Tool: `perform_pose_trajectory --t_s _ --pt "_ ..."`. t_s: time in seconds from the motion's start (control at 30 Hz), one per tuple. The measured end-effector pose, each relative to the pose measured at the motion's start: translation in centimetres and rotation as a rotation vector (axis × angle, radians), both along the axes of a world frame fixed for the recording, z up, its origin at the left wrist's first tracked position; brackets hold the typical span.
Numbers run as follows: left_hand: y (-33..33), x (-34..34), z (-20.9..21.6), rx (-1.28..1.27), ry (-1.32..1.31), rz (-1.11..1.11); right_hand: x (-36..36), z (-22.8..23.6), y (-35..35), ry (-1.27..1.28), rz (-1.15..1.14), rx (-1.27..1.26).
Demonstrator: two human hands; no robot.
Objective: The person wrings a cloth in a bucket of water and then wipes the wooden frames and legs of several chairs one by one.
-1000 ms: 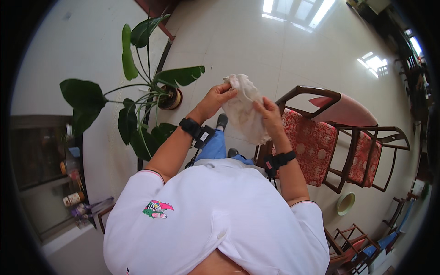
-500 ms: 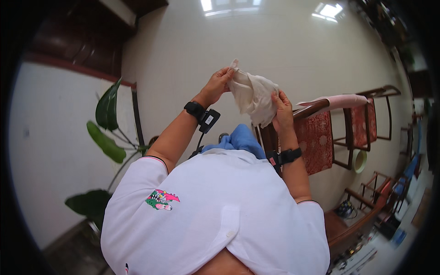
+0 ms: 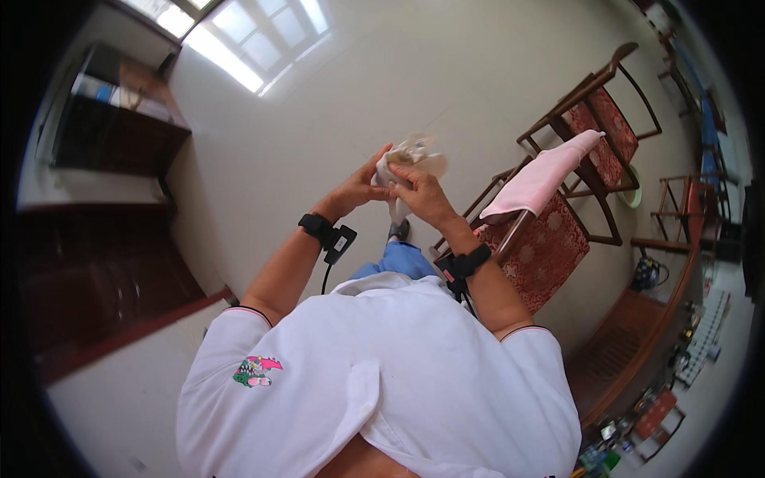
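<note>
"Where was the white cloth (image 3: 426, 162)?"

"Bunched up between a person's two hands, above the pale tiled floor (image 3: 319, 103) and out in front of a white shirt (image 3: 462, 382)."

"And the fingers?"

"Those of the left hand (image 3: 355, 191) pinched the cloth from its left side; those of the right hand (image 3: 425, 195) pinched it close by. Its far end was blurred."

"Nearby?"

"A pink towel (image 3: 546, 179) hung over a wooden chair (image 3: 550, 259) to the right."
</note>
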State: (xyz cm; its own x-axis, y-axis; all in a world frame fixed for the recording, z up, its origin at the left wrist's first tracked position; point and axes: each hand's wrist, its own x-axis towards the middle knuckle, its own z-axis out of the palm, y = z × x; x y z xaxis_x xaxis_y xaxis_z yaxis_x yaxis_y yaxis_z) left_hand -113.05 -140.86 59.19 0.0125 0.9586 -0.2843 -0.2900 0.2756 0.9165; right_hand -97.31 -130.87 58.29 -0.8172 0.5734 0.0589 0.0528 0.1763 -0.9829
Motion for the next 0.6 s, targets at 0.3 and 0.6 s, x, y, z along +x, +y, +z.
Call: perform_pose_trajectory --t_s 0.3,0.6 --pt "11.0 -5.9 -4.3 -0.093 0.041 -0.325 -3.2 -2.5 7.6 -0.119 -0.182 -0.145" --pt "25.1 -8.7 -4.6 -0.127 0.011 -0.789 -3.3 -5.4 12.8 -0.068 -0.876 -0.298"
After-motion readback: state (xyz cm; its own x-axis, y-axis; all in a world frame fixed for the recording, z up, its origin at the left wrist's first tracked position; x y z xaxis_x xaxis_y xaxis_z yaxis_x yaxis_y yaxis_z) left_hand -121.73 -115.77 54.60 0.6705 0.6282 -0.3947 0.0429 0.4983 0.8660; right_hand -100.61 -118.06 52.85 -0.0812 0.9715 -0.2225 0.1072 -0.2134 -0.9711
